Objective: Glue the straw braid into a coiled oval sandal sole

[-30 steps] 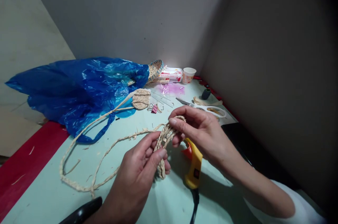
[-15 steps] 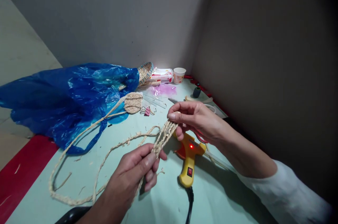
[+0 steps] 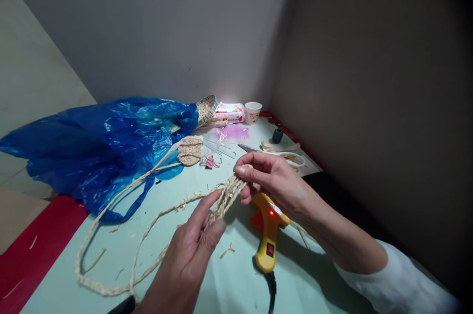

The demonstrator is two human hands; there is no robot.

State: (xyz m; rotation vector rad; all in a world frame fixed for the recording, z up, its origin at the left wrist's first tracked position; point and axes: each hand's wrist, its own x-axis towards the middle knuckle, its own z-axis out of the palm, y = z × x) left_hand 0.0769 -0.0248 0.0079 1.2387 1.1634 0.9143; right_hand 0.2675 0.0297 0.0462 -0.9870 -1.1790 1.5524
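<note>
— How many of each are you counting?

— Two hands are working on one folded bundle of braided straw cord (image 3: 231,193). One yellow glue gun (image 3: 266,250) is lying just to its right, one red light glowing. Farther off, one pair of scissors (image 3: 248,148), one dark thread spool (image 3: 277,135), one paper cup (image 3: 253,113) and one pink binder clip (image 3: 209,162) are resting on the pale green table (image 3: 236,279). One blue plastic bag (image 3: 111,141) is sprawling at the left.

— What's differing from half a second ago?

— The left hand (image 3: 186,255) is sitting closer to the right hand (image 3: 275,176). Its fingers were curling under the bundle; now its forefinger is running alongside, thumb standing out. More of the scissors' white handles is showing.

— And how are the hands gripping?

— The right is pinching the folded top between thumb and fingertips. The left is holding the lower part between thumb and forefinger; how tightly, I can't tell.

— Which way is the bundle pointing?

— It's hanging above the table, its long axis slanting from the left hand, nearer the wearer, up to the right and away.
</note>
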